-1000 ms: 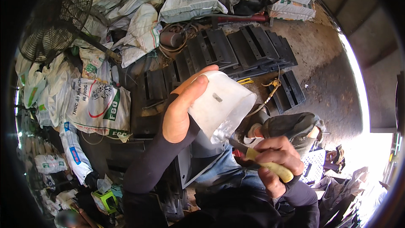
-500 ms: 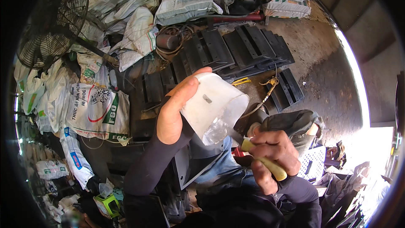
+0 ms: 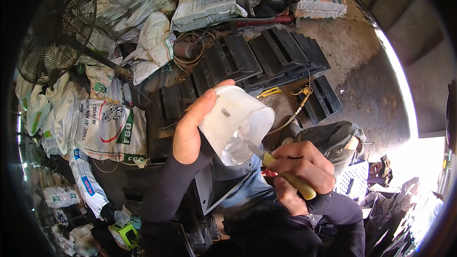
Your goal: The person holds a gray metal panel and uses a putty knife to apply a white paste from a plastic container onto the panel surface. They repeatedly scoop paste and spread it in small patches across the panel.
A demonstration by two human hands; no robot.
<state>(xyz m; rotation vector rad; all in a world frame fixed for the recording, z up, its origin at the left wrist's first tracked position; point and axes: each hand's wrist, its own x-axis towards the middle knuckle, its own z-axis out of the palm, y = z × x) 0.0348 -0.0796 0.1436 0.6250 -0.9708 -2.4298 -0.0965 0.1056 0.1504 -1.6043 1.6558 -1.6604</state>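
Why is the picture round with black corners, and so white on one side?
Head view: a fisheye lens bends everything into a circle, leaving black corners; daylight through the doorway washes the right edge out white; the left hand, plastic tub and knife in the right hand look sharp.

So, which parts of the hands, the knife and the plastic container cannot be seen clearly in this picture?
Head view only:
- Knife blade: its tip is lost inside the translucent container, so the contact point is unclear.
- Knife handle: mostly wrapped by the right hand.
- Left hand: only the thumb side shows; the fingers are behind the container.
- Container contents: blurred by the cloudy wall.
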